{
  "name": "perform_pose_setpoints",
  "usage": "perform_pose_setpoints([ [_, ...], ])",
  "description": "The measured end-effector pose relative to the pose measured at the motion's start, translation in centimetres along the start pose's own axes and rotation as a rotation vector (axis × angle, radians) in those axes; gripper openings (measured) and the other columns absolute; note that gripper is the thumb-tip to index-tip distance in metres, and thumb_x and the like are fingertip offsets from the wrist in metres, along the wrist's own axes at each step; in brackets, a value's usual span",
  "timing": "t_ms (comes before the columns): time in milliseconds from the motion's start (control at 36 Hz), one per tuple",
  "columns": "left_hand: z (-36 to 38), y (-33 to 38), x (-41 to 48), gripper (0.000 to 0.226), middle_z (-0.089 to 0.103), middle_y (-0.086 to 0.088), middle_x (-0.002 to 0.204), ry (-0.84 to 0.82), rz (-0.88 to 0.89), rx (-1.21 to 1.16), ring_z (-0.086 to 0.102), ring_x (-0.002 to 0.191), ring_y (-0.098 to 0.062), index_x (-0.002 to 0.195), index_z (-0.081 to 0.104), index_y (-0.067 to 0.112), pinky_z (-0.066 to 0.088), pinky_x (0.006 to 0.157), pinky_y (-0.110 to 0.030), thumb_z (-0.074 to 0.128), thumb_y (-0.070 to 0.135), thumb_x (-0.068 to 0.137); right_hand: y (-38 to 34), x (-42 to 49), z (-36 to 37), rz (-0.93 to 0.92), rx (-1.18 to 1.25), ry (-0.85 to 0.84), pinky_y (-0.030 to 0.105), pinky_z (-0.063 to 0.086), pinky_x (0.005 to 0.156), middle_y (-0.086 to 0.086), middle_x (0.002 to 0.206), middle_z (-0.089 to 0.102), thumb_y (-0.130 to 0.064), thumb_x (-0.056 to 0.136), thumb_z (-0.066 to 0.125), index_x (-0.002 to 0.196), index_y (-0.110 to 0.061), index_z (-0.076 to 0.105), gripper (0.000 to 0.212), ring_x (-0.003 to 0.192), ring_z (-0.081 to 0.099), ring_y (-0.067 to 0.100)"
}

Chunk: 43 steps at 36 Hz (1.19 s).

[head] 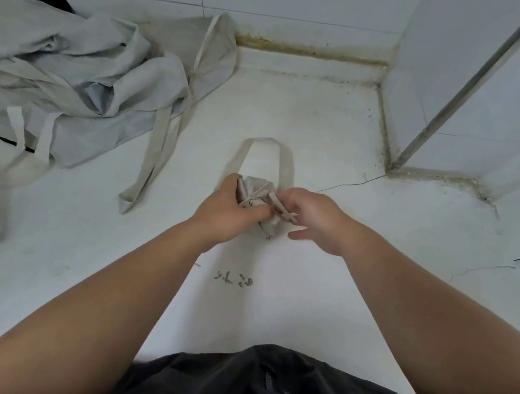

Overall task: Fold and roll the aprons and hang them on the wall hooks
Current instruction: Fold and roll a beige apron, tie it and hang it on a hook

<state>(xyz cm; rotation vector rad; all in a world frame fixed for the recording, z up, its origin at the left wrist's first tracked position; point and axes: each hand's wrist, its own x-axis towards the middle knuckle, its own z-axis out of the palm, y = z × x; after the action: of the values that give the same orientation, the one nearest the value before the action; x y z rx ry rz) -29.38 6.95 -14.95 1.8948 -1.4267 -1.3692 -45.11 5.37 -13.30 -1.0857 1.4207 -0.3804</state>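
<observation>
rolled apron (256, 193) gripped by left hand (227, 213), right hand (318, 219) pinching its tie (279, 207); counter scrawl (233, 278) unreadable.

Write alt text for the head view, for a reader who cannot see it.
Both hands work on a rolled grey apron on a white surface: the left hand grips the roll while the right hand pinches its tie. Its neck loop lies beyond; a heap of unfolded aprons sits at left.

**One apron rolled, others loose**

Beige rolled apron (256, 198) sits mid-desk (331, 123) as a tight bundle, thin tie (279, 207) wound across it, neck loop (269, 142) lying flat on the far side. Crumpled aprons (84, 73) are heaped far left, long straps trailing off the heap.
</observation>
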Motion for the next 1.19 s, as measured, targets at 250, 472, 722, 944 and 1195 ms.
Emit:
perform_pose_setpoints([
  [250, -0.9, 1.5, 0.2, 0.015, 0.068, -0.007, 0.084, -0.029, -0.096, -0.151, 0.067, 0.079, -0.023, 0.087, 0.063, 0.009, 0.06, 0.075, -0.04, 0.068, 0.021, 0.08, 0.3, -1.4, 0.8, -0.049, -0.174, -0.007, 0.02, 0.047, 0.07, -0.001, 0.139, 0.044, 0.003, 0.087, 0.048, 0.143, -0.022, 0.034, 0.062, 0.095, 0.052, 0.012],
  [472, -5.3, 3.1, -0.1, 0.017, 0.071, 0.003, 0.085, -0.068, 0.018, -0.971, 0.065, 0.076, -0.01, 0.094, 0.065, 0.018, 0.05, 0.063, -0.024, 0.047, 0.015, 0.093, -1.6, -2.0, 0.3, -0.106, -0.234, 0.102, 0.012, 0.036, 0.048, -0.002, 0.07, 0.053, -0.01, 0.087, 0.061, 0.081, -0.02, 0.057, 0.013, 0.065, 0.048, 0.013],
  [722, -6.5, 2.1, 0.0, 0.019, 0.066, -0.004, 0.098, 0.078, -0.131, -1.057, 0.063, 0.085, -0.017, 0.102, 0.062, 0.011, 0.051, 0.064, -0.026, 0.044, 0.011, 0.097, -4.6, -2.7, -0.5, -0.193, 0.293, 0.295, 0.033, 0.051, 0.063, 0.008, 0.064, 0.054, -0.017, 0.096, 0.046, 0.075, -0.009, 0.045, 0.022, 0.061, 0.046, 0.022],
  [944, -5.9, -0.6, -0.1, 0.116, 0.028, -0.013, 0.152, 0.174, -0.385, 0.034, 0.039, 0.131, -0.033, 0.151, 0.019, 0.016, 0.046, 0.099, -0.046, 0.076, 0.061, 0.059, -5.6, -3.8, -0.7, -0.187, 0.122, 0.169, 0.026, 0.05, 0.06, 0.002, 0.086, 0.052, -0.003, 0.083, 0.066, 0.114, -0.012, 0.056, 0.033, 0.062, 0.049, 0.015],
  [1195, -4.8, 5.6, -1.0, 0.021, 0.069, 0.001, 0.095, -0.036, 0.467, 0.254, 0.063, 0.082, -0.012, 0.108, 0.065, 0.014, 0.043, 0.079, -0.03, 0.055, 0.028, 0.094, -6.4, -4.6, -0.9, -0.293, -0.075, 0.254, 0.02, 0.039, 0.057, -0.003, 0.084, 0.057, -0.002, 0.08, 0.061, 0.115, -0.022, 0.054, 0.04, 0.069, 0.052, 0.012],
])
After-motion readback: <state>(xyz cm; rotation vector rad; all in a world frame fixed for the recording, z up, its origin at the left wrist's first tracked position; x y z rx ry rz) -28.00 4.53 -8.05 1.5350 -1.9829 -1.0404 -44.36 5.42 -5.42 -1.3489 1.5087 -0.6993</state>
